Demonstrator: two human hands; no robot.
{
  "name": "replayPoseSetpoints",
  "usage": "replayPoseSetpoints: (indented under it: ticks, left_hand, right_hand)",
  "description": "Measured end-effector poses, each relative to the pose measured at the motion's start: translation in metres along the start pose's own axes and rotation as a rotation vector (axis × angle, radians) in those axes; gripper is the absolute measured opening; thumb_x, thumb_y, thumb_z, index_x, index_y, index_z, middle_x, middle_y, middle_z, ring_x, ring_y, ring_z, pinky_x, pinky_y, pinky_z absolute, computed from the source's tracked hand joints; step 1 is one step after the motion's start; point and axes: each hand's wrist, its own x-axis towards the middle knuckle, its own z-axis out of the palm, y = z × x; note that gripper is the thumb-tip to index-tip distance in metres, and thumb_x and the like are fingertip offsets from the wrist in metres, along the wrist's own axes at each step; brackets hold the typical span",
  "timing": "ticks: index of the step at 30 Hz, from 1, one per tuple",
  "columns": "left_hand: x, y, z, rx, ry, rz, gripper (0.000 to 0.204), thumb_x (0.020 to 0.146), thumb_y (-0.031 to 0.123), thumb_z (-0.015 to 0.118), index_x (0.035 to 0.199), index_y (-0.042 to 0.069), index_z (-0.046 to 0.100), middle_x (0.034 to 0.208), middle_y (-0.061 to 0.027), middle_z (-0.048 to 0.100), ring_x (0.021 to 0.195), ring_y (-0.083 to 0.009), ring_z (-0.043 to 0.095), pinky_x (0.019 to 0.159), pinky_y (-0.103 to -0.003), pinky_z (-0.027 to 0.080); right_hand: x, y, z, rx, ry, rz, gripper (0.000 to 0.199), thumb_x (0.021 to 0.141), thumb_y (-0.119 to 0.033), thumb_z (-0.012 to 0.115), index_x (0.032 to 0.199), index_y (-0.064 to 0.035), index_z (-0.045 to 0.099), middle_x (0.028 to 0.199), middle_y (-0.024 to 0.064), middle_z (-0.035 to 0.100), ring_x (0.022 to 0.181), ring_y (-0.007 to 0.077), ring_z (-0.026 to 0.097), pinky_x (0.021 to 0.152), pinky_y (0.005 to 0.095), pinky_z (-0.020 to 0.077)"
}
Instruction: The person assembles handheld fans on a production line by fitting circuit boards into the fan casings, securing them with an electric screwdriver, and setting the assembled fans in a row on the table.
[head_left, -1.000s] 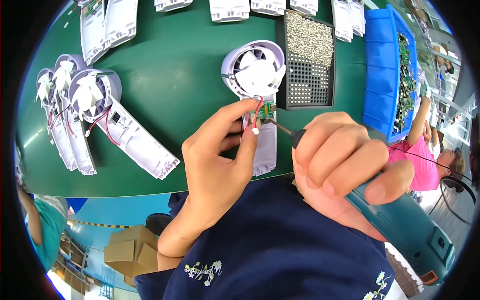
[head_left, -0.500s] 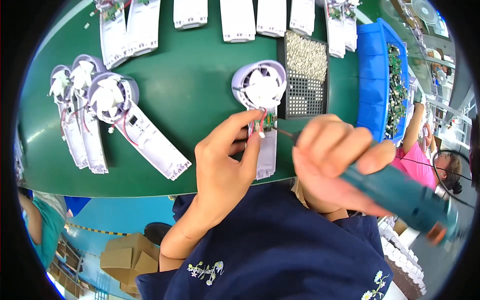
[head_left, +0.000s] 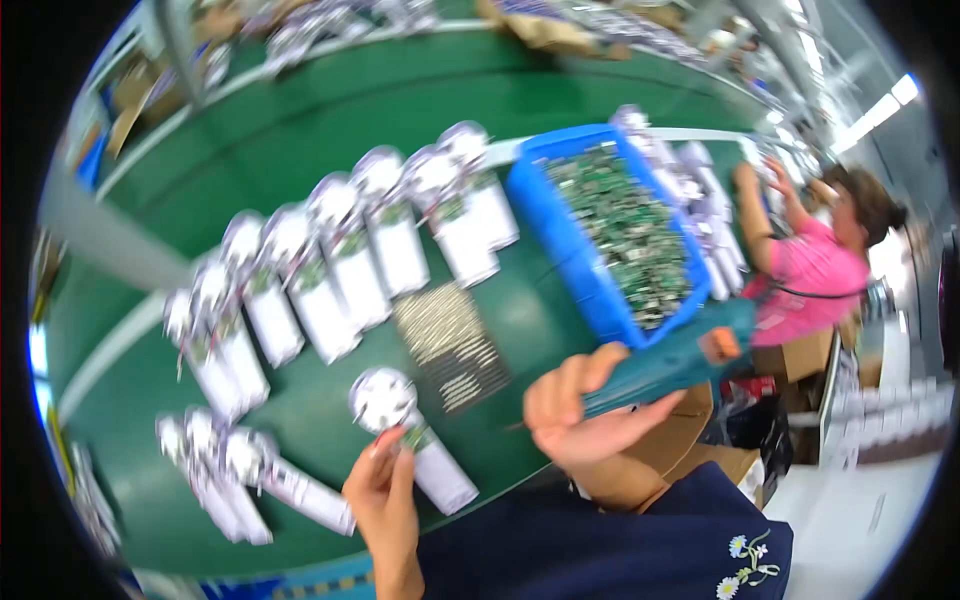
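A white handheld fan half (head_left: 446, 475) lies on the green table before me, its round fan head (head_left: 383, 398) toward the far left. My left hand (head_left: 385, 490) reaches to its neck, thumb and fingers drawn together beside a small green circuit board (head_left: 414, 436). Blur hides what, if anything, is pinched there. In my right hand (head_left: 572, 408) is a teal electric screwdriver (head_left: 655, 372), gripped around its body. Its bit points left, clear of the fan. Beyond the fan, a black screw tray (head_left: 462, 375) holds rows of small metal screws.
Several opened fans (head_left: 350, 275) stand in a slanting row beyond the tray. More fans (head_left: 290, 487) lie at left. A blue bin (head_left: 565, 262) full of circuit boards is at far right, near a co-worker in a pink shirt (head_left: 815, 268). A cardboard box (head_left: 690, 430) sits by my right arm.
The view has swung up and to the right, showing more table, the bin and the co-worker. The screwdriver's bit has come away from the circuit board; my left hand stays at the fan.
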Motion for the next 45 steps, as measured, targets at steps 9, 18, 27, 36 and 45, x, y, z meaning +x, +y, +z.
replayPoseSetpoints:
  ticks: [9,18,27,36,45]
  left_hand:
    - [0.008,-0.003,0.006,0.016,0.049,0.112,0.023,0.09,-0.005,0.059,0.113,-0.006,0.062,0.106,-0.0076,0.068,0.092,-0.0082,0.061,0.073,-0.018,0.042]
    - [-0.002,-0.005,-0.008,-0.001,0.082,0.017,0.026,0.09,-0.002,0.062,0.116,-0.009,0.06,0.115,-0.0143,0.066,0.104,-0.0172,0.063,0.092,-0.026,0.047]
    - [0.006,0.0,0.01,-0.078,0.018,0.066,0.031,0.09,-0.005,0.063,0.121,-0.005,0.062,0.11,-0.004,0.056,0.085,-0.0078,0.061,0.072,-0.019,0.042]
    - [0.002,-0.001,-0.001,-0.085,-0.01,0.043,0.029,0.09,-0.006,0.063,0.118,-0.005,0.063,0.12,-0.0079,0.053,0.094,-0.0118,0.064,0.08,-0.022,0.048]
    - [0.002,0.001,0.007,-0.095,0.033,0.055,0.024,0.09,-0.005,0.063,0.115,-0.005,0.064,0.113,-0.0057,0.055,0.086,-0.0074,0.058,0.074,-0.02,0.045]
  right_hand:
    - [-0.014,-0.004,-0.008,0.014,0.063,0.012,0.088,0.079,-0.09,0.026,0.094,-0.0053,0.048,0.063,0.0071,0.048,0.045,0.0161,0.04,0.04,0.0308,0.0336]
    - [-0.022,-0.005,-0.01,0.066,0.133,0.124,0.087,0.079,-0.089,0.03,0.093,-0.006,0.048,0.064,0.007,0.048,0.046,0.0182,0.041,0.041,0.0319,0.0339]
    - [-0.031,-0.011,0.003,-0.521,0.134,0.639,0.014,0.093,-0.007,0.058,0.103,-0.0004,0.051,0.105,0.025,0.064,0.047,0.0031,0.047,0.043,0.02,0.0393]
    - [-0.043,-0.002,0.007,-0.563,0.146,0.66,0.013,0.096,-0.012,0.055,0.098,0.0003,0.053,0.095,0.0179,0.064,0.045,0.005,0.046,0.042,0.0208,0.039]
    - [-0.044,0.001,0.0,-0.563,0.152,0.68,0.013,0.096,-0.012,0.054,0.099,0.0006,0.053,0.093,0.0146,0.063,0.047,0.0063,0.048,0.043,0.0219,0.0393]
